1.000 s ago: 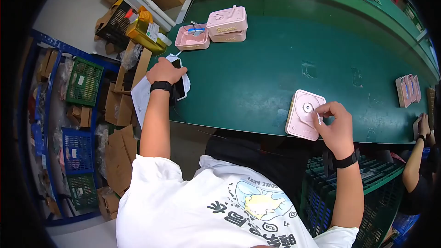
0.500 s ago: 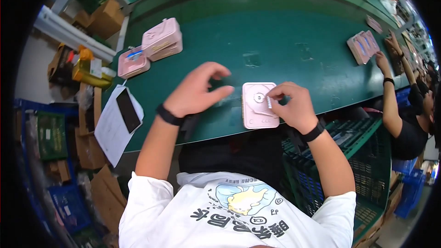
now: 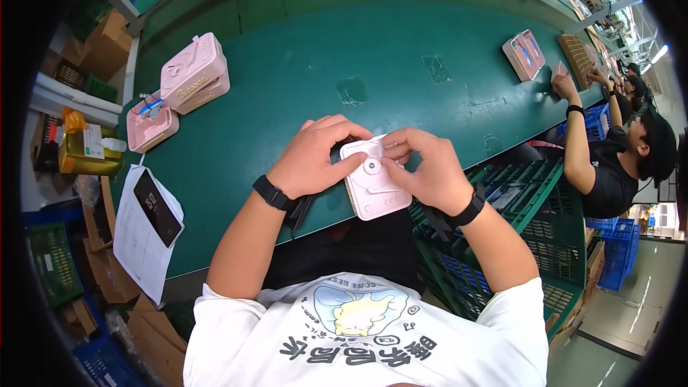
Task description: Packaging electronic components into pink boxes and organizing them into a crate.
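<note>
Papers (image 3: 140,254) first, hanging past the table's left edge at its near-left corner, and a dark phone (image 3: 159,208) lies flat on top, its weight probably helping to keep the sheets from sliding. Farther along that same edge of the green table (image 3: 287,79) sits an open pink box (image 3: 163,133), hollow side up, a blue part (image 3: 152,107) showing inside; right beside it, a stack of pink cases (image 3: 193,75), the upper one a little askew, parked there, I'd judge, out of the elbows' way. And now the middle: a pink case (image 3: 383,204) lies face up close to the table's near edge, handy for both arms. The left hand (image 3: 313,158) is over its left side, fingers bent, thumb by the pale round disc (image 3: 371,165), apparently bracing the case. Facing it, the right hand (image 3: 430,165) has its fingers curled over the far-right corner, thumb near the disc, tips close to the left hand's. Is either pinching something small? Cannot tell; too fine to make out. Below the near edge, to the right, stands a green crate (image 3: 530,197), and toward the table's right end, a pink tray (image 3: 527,57) sits near a co-worker's hand (image 3: 565,86), presumably placed for that person's reach.
</note>
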`<action>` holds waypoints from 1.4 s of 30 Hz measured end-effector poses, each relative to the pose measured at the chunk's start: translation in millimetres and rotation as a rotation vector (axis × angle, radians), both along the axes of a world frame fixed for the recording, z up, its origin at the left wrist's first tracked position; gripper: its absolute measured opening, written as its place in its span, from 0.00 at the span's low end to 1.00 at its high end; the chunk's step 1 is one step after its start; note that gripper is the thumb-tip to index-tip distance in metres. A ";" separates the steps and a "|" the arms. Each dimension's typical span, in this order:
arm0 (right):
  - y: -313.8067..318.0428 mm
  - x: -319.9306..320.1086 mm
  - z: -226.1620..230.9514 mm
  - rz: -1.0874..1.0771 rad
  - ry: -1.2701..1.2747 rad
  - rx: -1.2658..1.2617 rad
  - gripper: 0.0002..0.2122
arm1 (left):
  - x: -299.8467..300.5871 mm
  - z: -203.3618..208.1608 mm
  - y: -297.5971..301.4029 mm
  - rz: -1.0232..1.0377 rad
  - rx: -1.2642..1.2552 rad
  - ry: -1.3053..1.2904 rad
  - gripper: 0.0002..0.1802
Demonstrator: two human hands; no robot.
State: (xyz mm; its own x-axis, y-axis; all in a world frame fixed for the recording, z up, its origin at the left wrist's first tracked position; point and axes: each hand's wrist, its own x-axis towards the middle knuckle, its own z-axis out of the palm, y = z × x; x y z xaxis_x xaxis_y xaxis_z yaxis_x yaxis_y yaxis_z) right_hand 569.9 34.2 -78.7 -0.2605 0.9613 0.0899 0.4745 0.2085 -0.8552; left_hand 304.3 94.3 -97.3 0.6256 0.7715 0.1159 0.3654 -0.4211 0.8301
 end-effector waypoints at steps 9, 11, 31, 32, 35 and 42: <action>-7.0 -12.6 13.6 0.008 -0.153 0.142 0.17 | 2.7 -12.5 -7.5 0.012 0.148 -0.071 0.15; -6.6 -22.8 13.4 0.033 -0.140 0.222 0.17 | -0.9 -11.5 -9.5 0.039 0.185 -0.091 0.14; -35.2 -59.3 22.9 0.059 -0.393 0.345 0.17 | -21.9 -13.4 -23.9 0.058 0.278 -0.179 0.08; -32.3 -57.0 22.2 0.098 -0.422 0.352 0.18 | -22.7 -11.9 -21.2 0.079 0.277 -0.136 0.08; -28.2 -53.3 15.2 0.101 -0.466 0.409 0.19 | -25.7 -7.4 -16.4 0.079 0.226 -0.045 0.08; -22.4 -41.1 10.8 0.128 -0.510 0.437 0.21 | -25.6 4.9 -10.3 0.022 0.098 -0.012 0.08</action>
State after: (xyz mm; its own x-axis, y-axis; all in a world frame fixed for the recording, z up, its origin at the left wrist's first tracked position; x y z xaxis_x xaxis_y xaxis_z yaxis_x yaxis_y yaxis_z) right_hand 528.8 11.8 -67.8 -0.4826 0.8233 0.2988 0.7443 0.5653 -0.3555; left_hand 278.6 84.0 -92.4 0.6068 0.7697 0.1986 0.3657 -0.4921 0.7900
